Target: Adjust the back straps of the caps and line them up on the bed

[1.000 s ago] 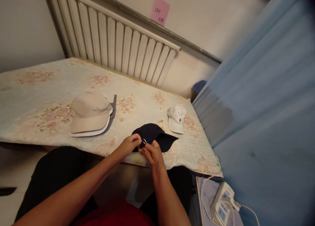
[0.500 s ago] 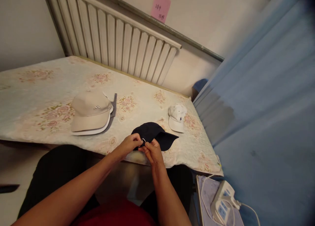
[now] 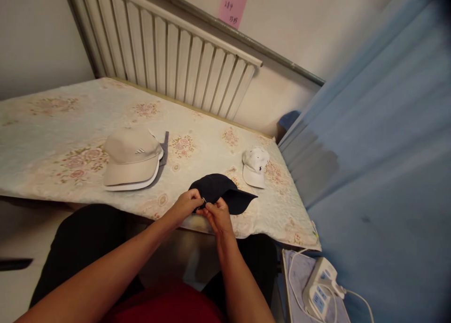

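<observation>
A black baseball cap [image 3: 214, 186] lies at the near edge of the flowered bed cover, its brim pointing right. My left hand [image 3: 189, 204] pinches the near rim of the cap, beside a small metal buckle [image 3: 204, 200] on its strap. Close against it, my right hand [image 3: 217, 215] is closed on the strap from the other side of the buckle. The strap itself is mostly hidden by my fingers. To the left rests a stack of caps with a beige cap [image 3: 130, 156] on top, white and grey ones beneath. A small white cap [image 3: 254, 165] sits to the right.
The flowered bed cover [image 3: 197, 126] runs along a cream radiator [image 3: 172, 60]. A blue curtain [image 3: 369, 173] hangs at the right. Below it, a white power strip [image 3: 319, 292] with cables lies on a small stand. A pink note [image 3: 232, 7] is on the wall.
Both hands stay at the cap's strap; the buckle between them shows less than before, my right fingers having moved slightly closer over it. The view has shifted slightly.
</observation>
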Motion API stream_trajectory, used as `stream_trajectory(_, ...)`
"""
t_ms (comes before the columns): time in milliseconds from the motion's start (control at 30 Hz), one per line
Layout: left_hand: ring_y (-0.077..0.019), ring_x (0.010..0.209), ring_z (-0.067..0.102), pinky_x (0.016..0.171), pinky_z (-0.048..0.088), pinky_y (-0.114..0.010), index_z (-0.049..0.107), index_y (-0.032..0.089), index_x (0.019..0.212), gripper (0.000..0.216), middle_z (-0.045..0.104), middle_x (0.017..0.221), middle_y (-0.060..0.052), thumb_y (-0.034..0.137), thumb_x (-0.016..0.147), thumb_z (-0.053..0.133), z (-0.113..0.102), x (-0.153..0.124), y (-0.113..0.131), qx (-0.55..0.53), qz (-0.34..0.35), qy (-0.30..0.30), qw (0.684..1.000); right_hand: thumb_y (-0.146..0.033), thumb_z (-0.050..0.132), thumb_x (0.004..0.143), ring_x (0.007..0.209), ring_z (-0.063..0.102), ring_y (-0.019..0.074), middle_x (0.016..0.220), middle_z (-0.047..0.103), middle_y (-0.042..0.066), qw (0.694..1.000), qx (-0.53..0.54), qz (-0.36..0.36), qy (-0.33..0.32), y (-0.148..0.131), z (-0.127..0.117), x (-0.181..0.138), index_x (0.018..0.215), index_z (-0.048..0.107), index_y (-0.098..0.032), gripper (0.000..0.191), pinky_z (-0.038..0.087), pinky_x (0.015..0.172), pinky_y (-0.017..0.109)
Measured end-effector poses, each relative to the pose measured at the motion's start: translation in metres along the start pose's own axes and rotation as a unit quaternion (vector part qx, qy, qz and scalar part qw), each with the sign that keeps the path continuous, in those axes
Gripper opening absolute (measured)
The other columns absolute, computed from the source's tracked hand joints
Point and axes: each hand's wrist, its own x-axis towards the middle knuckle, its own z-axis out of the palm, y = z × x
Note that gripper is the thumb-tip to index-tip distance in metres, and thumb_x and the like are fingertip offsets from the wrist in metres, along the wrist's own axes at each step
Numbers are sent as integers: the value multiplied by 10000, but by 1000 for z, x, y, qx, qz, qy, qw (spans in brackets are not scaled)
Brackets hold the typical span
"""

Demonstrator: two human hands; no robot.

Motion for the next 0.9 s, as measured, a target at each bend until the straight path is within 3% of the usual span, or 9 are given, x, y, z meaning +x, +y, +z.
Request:
stream_trajectory(333, -125, 630, 484, 644, 365, -258, 554, 169, 684, 115, 537, 642, 40, 281, 700, 575, -5, -2, -4, -2, 14, -16, 1000, -213, 789, 598, 529, 579, 102, 697, 658, -33, 1000, 5, 1, 12, -1, -2, 1, 826, 621, -190, 285, 608, 606, 346)
stream_trajectory(700, -96, 527, 445, 544, 340, -230, 520, 173, 646, 155, 507, 563, 60, 300, 642, 609, 0, -1, 0, -48, -23, 16, 998, -167, 782, 599, 567, 627, 125, 736, 699, -7, 1000, 22, -2, 3, 2, -3, 2, 838, 641, -174, 277, 578, 534, 275)
stream_trajectory(900, -111, 525, 515, 563, 398, -246, 524, 176, 691, 150, 526, 552, 59, 303, 668, 600, 2, -5, -1, -78, -27, 2, 997, -172, 770, 617, 566, 635, 128, 737, 701, -7, 1000, 24, -5, -11, 6, -5, 2, 854, 637, -173, 271, 562, 532, 264)
